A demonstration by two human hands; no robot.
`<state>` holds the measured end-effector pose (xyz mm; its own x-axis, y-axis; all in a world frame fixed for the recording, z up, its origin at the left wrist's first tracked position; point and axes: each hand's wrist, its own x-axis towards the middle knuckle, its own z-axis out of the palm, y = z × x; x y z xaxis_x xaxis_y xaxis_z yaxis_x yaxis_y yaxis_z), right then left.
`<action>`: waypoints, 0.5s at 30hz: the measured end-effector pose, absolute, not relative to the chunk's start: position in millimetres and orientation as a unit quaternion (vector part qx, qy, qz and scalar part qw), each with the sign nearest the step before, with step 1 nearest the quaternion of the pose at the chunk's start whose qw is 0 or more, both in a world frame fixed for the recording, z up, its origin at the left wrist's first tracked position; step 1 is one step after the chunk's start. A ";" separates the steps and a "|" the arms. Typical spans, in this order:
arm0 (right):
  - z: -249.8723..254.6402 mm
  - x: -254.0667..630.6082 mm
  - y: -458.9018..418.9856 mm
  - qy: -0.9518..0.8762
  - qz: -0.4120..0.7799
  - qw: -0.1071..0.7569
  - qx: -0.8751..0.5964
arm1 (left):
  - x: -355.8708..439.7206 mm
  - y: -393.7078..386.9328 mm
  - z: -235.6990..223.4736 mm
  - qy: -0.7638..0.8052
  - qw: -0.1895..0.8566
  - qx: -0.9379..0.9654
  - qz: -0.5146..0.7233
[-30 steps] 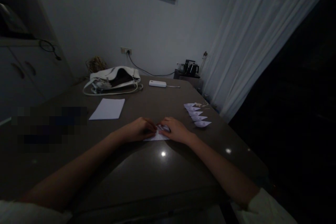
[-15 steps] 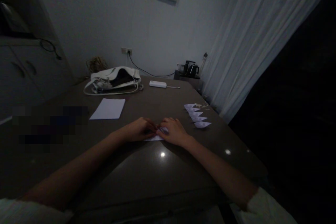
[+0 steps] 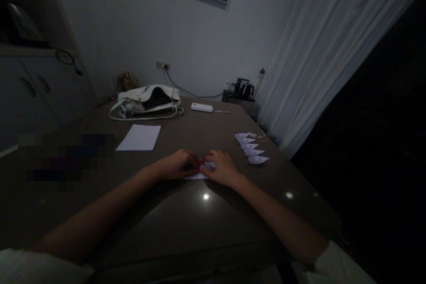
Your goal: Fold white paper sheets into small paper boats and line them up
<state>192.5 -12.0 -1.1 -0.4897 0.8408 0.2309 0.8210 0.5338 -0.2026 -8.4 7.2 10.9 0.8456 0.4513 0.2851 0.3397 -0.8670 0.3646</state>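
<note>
A folded piece of white paper (image 3: 197, 176) lies on the table in front of me, partly hidden under my fingers. My left hand (image 3: 181, 164) grips it from the left, fingers bent and closed on it. From the other side my right hand (image 3: 220, 167) pinches the same paper, its fingertips nearly meeting the left ones. To the right stands a row of several folded paper boats (image 3: 256, 159). A stack of white paper sheets (image 3: 140, 137) rests on the left.
A white handbag (image 3: 146, 101) and a white device with a short cable (image 3: 202, 107) lie toward the back. Small pale scraps (image 3: 256, 135) are beside the boats. A black kettle (image 3: 245, 89) stands by the wall. The brown table (image 3: 186, 226) reflects a lamp.
Both hands stay at the paper with barely any shift of the fingers. The whole view has moved slightly as the head turned.
</note>
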 end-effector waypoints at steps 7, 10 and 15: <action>0.0 191.2 -11.9 -0.858 0.044 0.152 -0.489 | -12.4 15.1 6.3 0.224 0.224 0.928 0.197; 0.4 191.9 -12.0 -0.858 0.049 0.155 -0.487 | -13.4 17.1 4.3 0.236 0.252 0.918 0.194; 1.0 191.5 -12.3 -0.854 0.059 0.159 -0.493 | -17.1 19.9 0.7 0.247 0.279 0.909 0.189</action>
<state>191.5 -12.3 1.0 -0.4640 0.8596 0.2137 0.8219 0.5078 -0.2579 -17.1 19.9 0.7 0.8066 0.5543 0.2053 0.3436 -0.7223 0.6002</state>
